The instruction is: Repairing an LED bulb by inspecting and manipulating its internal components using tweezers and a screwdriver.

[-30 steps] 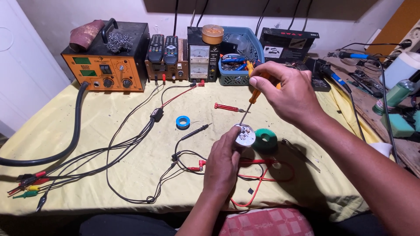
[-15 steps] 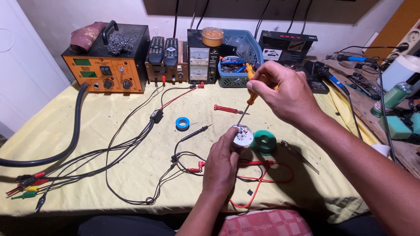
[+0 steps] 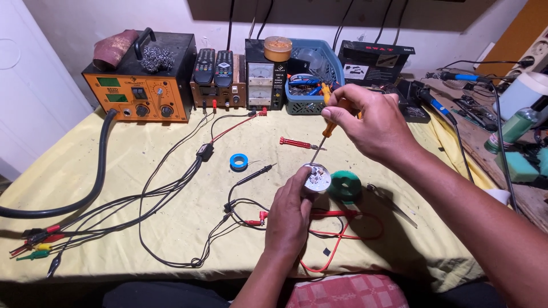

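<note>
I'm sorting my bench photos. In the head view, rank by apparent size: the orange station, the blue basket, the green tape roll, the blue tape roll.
1. Orange station
2. Blue basket
3. Green tape roll
4. Blue tape roll

The green roll lies nearer the camera, so its lead over the blue roll is unsure.

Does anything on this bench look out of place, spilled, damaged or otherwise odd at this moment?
Nothing looks spilled or broken. The left hand steadies a small round part while the right hand holds an orange-handled screwdriver with its tip on it. The test leads sprawl tangled across the yellow cloth, untidy but not damaged.
</note>
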